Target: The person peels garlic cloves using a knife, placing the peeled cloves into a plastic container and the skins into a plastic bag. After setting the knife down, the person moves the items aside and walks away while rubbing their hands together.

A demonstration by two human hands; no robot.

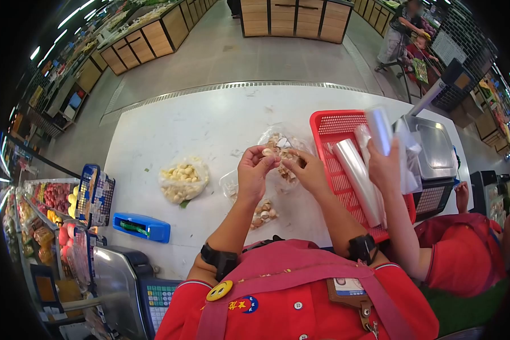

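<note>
My left hand (254,173) pinches a pale garlic clove (268,152) between thumb and fingers. Close beside it, my right hand (307,173) has its thumb and fingers pressed together; whatever they may hold is too small to make out. Beneath both hands lies an open clear plastic bag (270,134) with brown garlic skins (289,174) in it. Nearer my body, unpeeled garlic cloves (264,214) rest on clear plastic, partly hidden by my left forearm. To the left, a clear bag of peeled cloves (184,175) sits on the white table (153,124).
A blue tape dispenser (141,227) lies at the left. On the right, a red basket (317,122) holds plastic bag rolls (360,181). A co-worker's hand (384,164) grips another roll there, before a scale (436,147). Another scale (116,283) stands at the lower left.
</note>
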